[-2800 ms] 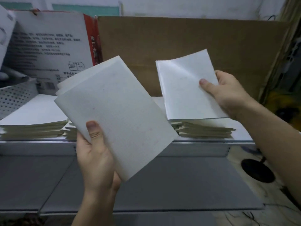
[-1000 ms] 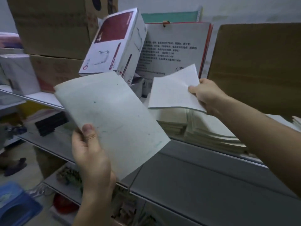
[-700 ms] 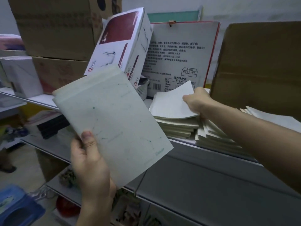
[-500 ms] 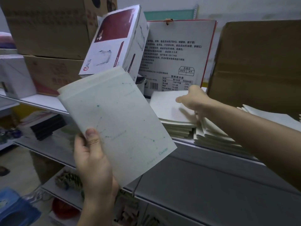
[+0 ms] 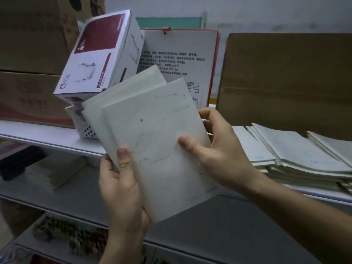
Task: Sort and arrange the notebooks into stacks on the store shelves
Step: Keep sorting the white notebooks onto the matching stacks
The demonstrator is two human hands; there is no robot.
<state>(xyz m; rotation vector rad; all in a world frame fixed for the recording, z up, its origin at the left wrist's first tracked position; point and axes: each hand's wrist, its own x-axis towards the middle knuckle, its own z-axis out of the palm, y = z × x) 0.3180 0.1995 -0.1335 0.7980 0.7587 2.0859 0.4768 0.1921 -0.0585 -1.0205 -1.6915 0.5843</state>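
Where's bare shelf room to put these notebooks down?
Bare: the white shelf strip in front of the cardboard boxes, left of the perforated basket; and the grey lower shelf beneath the notebook stacks. Crowded: the upper shelf's right side, filled by those stacks.

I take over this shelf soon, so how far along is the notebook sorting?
Done: several notebook stacks lie on the shelf at right. In hand: left hand and right hand both grip a fanned bunch of notebooks. Left: these need stacking; whether more wait elsewhere is not visible.
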